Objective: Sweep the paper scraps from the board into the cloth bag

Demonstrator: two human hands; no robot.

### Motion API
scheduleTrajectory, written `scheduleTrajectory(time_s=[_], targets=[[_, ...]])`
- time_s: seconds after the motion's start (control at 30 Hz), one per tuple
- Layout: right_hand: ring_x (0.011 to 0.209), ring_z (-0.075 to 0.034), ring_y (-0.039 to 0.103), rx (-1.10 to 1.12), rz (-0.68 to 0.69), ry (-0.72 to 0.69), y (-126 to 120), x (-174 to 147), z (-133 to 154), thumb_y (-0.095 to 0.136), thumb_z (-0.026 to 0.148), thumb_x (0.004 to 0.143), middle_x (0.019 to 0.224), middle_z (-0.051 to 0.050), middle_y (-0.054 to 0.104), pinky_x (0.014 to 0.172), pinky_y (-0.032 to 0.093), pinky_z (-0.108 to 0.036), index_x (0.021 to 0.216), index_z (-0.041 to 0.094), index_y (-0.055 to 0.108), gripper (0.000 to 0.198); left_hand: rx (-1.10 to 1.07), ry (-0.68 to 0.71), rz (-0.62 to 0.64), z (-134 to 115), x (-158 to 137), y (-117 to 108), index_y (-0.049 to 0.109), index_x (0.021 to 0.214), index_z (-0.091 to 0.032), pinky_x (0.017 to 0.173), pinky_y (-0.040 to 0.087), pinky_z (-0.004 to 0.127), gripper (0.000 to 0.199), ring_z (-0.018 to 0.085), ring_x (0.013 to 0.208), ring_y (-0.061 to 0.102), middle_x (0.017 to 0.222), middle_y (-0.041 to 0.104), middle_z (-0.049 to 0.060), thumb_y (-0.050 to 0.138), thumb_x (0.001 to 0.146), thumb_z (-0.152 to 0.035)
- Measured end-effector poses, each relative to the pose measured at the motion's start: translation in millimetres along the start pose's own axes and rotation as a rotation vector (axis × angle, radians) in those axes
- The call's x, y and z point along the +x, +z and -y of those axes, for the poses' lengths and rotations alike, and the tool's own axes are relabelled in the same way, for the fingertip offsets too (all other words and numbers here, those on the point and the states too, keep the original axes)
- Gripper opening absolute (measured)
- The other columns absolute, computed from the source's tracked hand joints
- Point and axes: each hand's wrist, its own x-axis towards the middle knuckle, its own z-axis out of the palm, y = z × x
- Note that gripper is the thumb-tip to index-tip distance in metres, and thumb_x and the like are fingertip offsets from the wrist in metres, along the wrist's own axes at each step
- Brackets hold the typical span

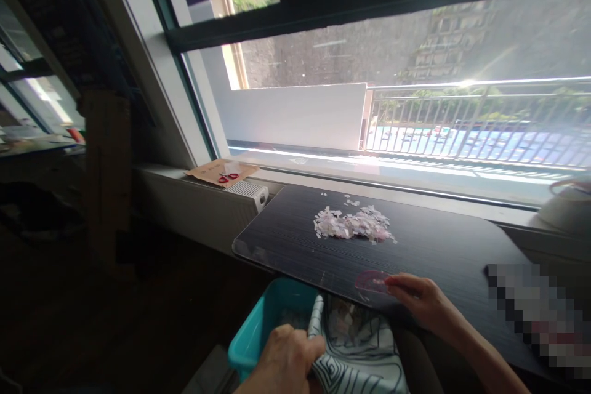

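Closed around the edge of a white cloth with dark lines [360, 360], my left hand [289, 351] is beside a turquoise bin [249, 332]. Small pale pieces lie in a fold of the cloth, and some show dimly inside the bin. At the near edge of the dark table [443, 246], my right hand [420, 298] pinches a thin, see-through piece with a pink rim [369, 281], flat against the tabletop. Its exact kind is unclear. Farther back on the table lies a heap of small whitish and pinkish pieces [353, 225], with several strays around it.
Red-handled scissors [228, 178] rest on a brown paper envelope [207, 172] on the sill, above a white radiator [247, 195]. A blurred-out item [535, 314] lies at the table's right. A large window stands behind the table; a cardboard box [107, 178] is at left.
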Motion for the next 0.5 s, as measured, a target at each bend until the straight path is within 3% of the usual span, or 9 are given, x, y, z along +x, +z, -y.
scheduleTrajectory(time_s=[0.17,0.33,0.5], targets=[[0.068,-0.021,0.066,0.007,0.097,0.019,0,-6,-1,0.061,0.042,0.078,0.074,-0.005,0.075,0.062,0.051,-0.026,0.079,0.016,0.079,0.032,0.015,0.002,0.043,0,-2,-3,0.069,0.089,-0.023,0.078,0.043,0.034,0.015,0.027,0.086,0.06,0.086,0.066,0.005,0.069,0.073,-0.023],[0.078,-0.024,0.069,0.05,-0.013,0.059,-2,-9,-12,0.064,0.044,0.076,0.084,-0.007,0.078,0.073,0.054,-0.029,0.086,0.016,0.079,0.033,0.13,0.061,0.016,0,-3,2,0.069,0.086,-0.02,0.079,0.045,0.033,0.012,0.027,0.087,0.062,0.088,0.068,0.006,0.071,0.074,-0.022],[0.072,-0.022,0.068,0.024,0.138,0.042,-2,-12,-6,0.062,0.042,0.079,0.077,-0.005,0.077,0.066,0.052,-0.027,0.08,0.018,0.079,0.029,0.349,0.253,0.033,-2,4,16,0.067,0.084,-0.022,0.06,0.041,0.03,0.005,0.022,0.063,0.062,0.074,0.067,0.004,0.067,0.08,-0.026]])
